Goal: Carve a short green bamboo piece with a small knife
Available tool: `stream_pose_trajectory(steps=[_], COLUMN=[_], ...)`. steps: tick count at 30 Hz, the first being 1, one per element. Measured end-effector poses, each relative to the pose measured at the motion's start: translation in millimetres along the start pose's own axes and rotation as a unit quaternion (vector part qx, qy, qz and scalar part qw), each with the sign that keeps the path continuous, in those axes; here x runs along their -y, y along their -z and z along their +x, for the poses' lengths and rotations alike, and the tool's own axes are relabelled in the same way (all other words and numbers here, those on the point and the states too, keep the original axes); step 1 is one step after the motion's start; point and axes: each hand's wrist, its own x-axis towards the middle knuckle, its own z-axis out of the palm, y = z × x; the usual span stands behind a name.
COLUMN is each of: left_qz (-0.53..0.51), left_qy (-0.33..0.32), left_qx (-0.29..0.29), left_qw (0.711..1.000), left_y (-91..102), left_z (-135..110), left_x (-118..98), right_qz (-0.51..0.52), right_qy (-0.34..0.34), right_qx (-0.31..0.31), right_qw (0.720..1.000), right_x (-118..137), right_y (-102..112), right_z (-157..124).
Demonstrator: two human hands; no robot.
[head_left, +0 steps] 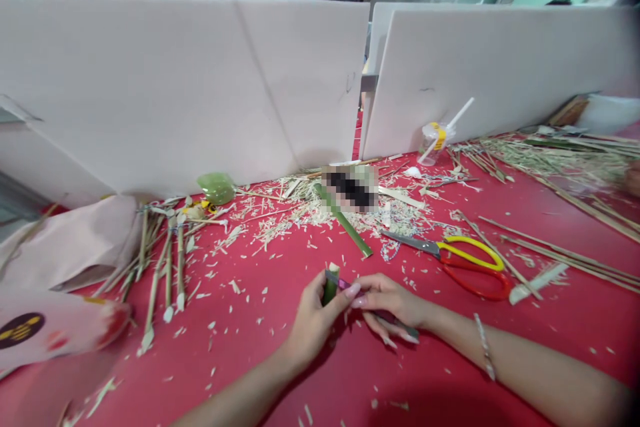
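My left hand (315,320) is closed round a short green stalk (330,290) with a pale cut top, held upright over the red table (250,367). My right hand (387,303) grips a slim craft knife (412,332); its dark grey end sticks out below the fingers. The knife's purple and grey front part reaches across to the stalk, touching it or very close, by my left thumb. Part of the knife is hidden under my right fingers. A longer green stalk (353,230) lies just beyond both hands.
Scissors (470,260) with yellow and red handles lie right of my hands. Pale shavings (295,220) are scattered widely. Thin sticks (173,267) lie left, more strips (575,257) right. A plastic cup (434,143) with a straw stands before white panels (200,93).
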Motion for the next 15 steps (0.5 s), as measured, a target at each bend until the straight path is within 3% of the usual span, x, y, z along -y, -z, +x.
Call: stream_pose_trajectory(steps=[15], left_qz=[0.018], left_qy=[0.012], left_qx=[0.046], left_qw=[0.999], left_y=[1.3], left_z=[0.6], left_x=[-2.5], right_qz=[0.025], right_qy=[-0.023], right_qx=[0.032], right_qw=[0.999], right_x=[2.4], right_y=[7.9], right_z=[-8.8])
